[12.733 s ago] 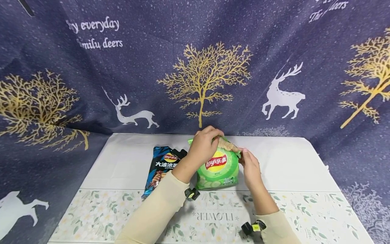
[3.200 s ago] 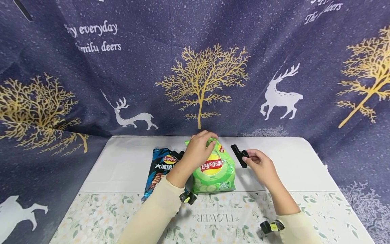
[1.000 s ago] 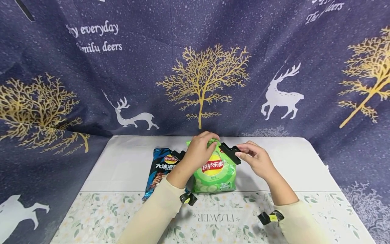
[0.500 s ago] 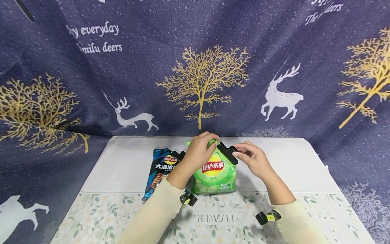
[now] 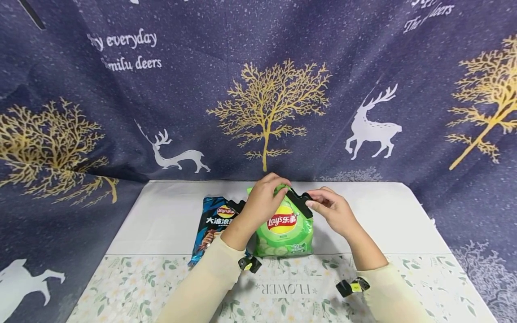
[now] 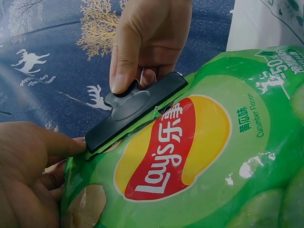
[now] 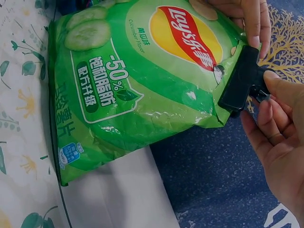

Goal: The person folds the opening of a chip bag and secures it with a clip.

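A green Lay's cucumber-flavor chip bag (image 5: 284, 244) stands on the table with its top edge folded at a slant. At its upper left, my left hand (image 5: 263, 202) pinches the top edge between thumb and fingers. My right hand (image 5: 333, 210) pinches the handle of a black bag clip (image 5: 300, 204) between thumb and fingers. The wrist views show the long bar of the clip (image 6: 135, 109) lying along the folded edge. One end of that bar meets my left fingertips (image 6: 80, 146). In the right wrist view, the other end of the clip (image 7: 232, 97) reaches the bag's side corner.
A blue Lay's bag (image 5: 206, 229) lies to the left, partly behind my left forearm. A second black clip (image 5: 235, 205) sits at its top right. The white table (image 5: 375, 224) carries a flower-printed strip in front, and a dark blue deer-print cloth (image 5: 181, 112) hangs behind.
Earlier both hands were at the green bag's top; then my right hand held the black clip beside it. Since then the clip has moved left onto the folded edge. My left hand stays put.
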Tool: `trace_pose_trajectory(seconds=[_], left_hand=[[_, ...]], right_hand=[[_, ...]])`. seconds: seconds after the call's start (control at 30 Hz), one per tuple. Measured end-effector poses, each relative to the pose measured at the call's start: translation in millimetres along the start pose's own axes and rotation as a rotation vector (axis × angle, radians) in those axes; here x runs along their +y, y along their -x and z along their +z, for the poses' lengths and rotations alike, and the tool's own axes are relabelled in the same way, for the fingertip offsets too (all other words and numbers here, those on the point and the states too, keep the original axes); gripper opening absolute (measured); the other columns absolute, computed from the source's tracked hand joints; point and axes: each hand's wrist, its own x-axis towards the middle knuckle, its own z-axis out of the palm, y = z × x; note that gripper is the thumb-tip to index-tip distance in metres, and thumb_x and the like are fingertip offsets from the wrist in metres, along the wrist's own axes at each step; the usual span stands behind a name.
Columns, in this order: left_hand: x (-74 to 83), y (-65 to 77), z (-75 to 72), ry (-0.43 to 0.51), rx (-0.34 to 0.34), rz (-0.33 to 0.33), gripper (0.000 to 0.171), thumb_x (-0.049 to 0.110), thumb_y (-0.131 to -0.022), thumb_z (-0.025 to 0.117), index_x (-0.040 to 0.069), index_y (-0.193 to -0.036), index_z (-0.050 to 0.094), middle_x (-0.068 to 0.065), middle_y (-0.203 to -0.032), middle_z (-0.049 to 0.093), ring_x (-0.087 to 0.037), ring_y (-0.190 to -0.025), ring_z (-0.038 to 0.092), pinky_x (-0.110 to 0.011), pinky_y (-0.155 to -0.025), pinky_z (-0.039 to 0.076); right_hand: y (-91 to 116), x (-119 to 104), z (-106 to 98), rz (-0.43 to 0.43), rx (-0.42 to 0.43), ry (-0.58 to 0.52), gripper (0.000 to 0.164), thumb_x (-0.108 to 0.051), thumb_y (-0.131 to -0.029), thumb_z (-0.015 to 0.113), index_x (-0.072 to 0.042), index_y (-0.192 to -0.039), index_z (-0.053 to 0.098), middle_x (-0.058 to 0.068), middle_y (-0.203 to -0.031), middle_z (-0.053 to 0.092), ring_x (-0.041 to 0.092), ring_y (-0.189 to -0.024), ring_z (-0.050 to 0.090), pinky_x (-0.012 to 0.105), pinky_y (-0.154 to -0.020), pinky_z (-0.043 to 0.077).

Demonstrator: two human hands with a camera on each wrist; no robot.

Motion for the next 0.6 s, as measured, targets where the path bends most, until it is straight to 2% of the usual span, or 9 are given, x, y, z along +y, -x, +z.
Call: trace_pose_trajectory(seconds=[0.2, 0.5, 0.6], left_hand=[[0.5, -0.2, 0.1, -0.004, 0.003, 0.003, 0.023, 0.024, -0.105, 0.056, 0.021, -0.122, 0.07, 0.001, -0.116, 0.063, -0.012, -0.079, 0.054, -0.027, -0.066, 0.046], [1.1, -0.2, 0.7, 0.001, 0.002, 0.007, 0.022, 0.024, -0.105, 0.057, 0.022, -0.122, 0.07, 0.002, -0.117, 0.064, -0.012, -0.082, 0.057, -0.028, -0.069, 0.048], [1.1, -0.2, 1.0, 0.008, 0.011, 0.013, 0.023, 0.023, -0.104, 0.057, 0.02, -0.124, 0.07, 0.001, -0.118, 0.064, -0.014, -0.091, 0.061, -0.031, -0.075, 0.051]], right_hand=[[0.7, -0.5, 0.1, 0.018, -0.003, -0.002, 0.025, -0.007, -0.095, 0.069, -0.002, -0.119, 0.071, -0.002, -0.092, 0.061, 0.005, -0.083, 0.058, 0.019, -0.071, 0.049], [4.0, 0.9, 0.6, 0.061, -0.003, 0.007, 0.03, -0.015, -0.097, 0.068, -0.006, -0.126, 0.069, 0.003, -0.1, 0.062, 0.003, -0.092, 0.061, 0.017, -0.079, 0.051], [4.1, 1.2, 0.4, 0.055, -0.007, -0.002, 0.031, -0.014, -0.098, 0.068, -0.005, -0.127, 0.069, 0.003, -0.101, 0.063, 0.002, -0.093, 0.061, 0.017, -0.08, 0.052]])
